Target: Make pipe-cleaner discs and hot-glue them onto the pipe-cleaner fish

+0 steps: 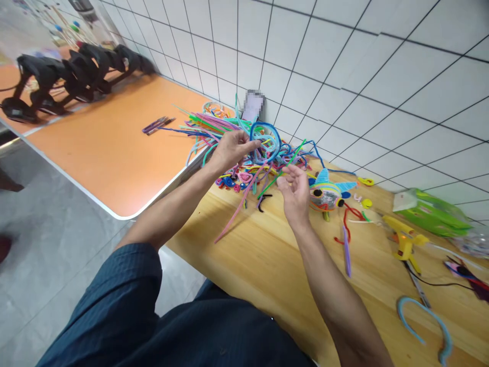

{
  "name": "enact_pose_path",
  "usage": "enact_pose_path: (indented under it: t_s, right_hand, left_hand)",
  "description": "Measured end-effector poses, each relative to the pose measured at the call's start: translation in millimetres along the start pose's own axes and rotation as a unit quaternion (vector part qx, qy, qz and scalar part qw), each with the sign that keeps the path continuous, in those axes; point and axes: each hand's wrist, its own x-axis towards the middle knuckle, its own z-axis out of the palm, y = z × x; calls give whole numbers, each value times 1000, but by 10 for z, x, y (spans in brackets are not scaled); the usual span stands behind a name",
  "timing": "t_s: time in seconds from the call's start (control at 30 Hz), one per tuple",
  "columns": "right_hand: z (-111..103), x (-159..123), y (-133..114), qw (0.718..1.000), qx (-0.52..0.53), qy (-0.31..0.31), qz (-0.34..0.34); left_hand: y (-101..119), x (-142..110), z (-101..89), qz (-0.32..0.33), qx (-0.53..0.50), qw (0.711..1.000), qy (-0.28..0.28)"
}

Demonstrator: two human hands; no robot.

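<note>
My left hand [233,150] reaches into a tangled pile of coloured pipe cleaners [214,124]. Its thumb and fingers are closed at the edge of a looped blue pipe cleaner [280,137], though the exact grip is partly hidden. To the right, my right hand [296,193] is held palm inward with curled, parted fingers and nothing visible between them. A green pipe cleaner [273,181] passes just by its fingertips. Beside that hand sits a fish-like craft figure [325,196] with light blue fins, black eyes and a silvery front.
A yellow glue gun [405,238], scissors [419,288], a purple strip [347,252] and a light blue curved piece [431,312] lie rightward on the wooden table [260,275]. A green packet [433,211] and phone [253,104] are by the wall. Black rack [82,76] and pens [157,125] occupy the orange table.
</note>
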Motion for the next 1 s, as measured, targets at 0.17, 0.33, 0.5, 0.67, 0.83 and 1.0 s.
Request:
enact_pose_path:
  t_s: [0.17,0.33,0.5,0.67,0.83,1.0]
  right_hand:
    - [187,224,78,997,46,-20,60]
    - [221,181,311,993,48,-16,103]
    - [217,128,464,988,68,-26,135]
    - [233,8,534,987,53,-46,144]
    - [181,-124,557,986,54,-25,156]
    - [113,-116,520,991,42,4,130]
  left_hand:
    - [68,-219,201,-3,-5,998,-61]
    - [-88,-252,225,-13,-42,998,-54]
    - [-313,-226,231,-22,-60,997,-43]
    - [-446,-293,319,-36,-48,995,-78]
    - [-519,-329,251,19,47,996,-71]
    - [-679,-174,-281,27,175,979,99]
